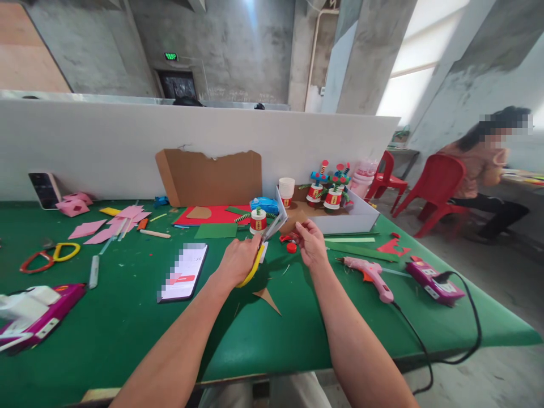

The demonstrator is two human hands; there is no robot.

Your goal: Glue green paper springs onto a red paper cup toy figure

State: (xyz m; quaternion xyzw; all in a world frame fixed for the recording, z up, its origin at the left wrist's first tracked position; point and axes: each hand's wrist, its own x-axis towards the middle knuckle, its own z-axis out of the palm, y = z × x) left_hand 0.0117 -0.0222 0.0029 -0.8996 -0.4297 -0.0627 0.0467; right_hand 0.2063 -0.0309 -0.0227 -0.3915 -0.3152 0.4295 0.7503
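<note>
My left hand is closed around the scissors, which have yellow handles and blades pointing up and away to the right. Between the fingers of my right hand is a small piece of brown cardboard, close to the blade tips. Whether the blades touch the cardboard I cannot tell. A brown pointed scrap lies on the green table below my hands. Just beyond the scissors stands a red and white paper-cup figure with striped arms. A red bottle cap sits beside my right hand.
A white box holds more cup figures. A pink glue gun trails its cable at right, near a purple power strip. A phone lies left of my hands. Another person sits at far right.
</note>
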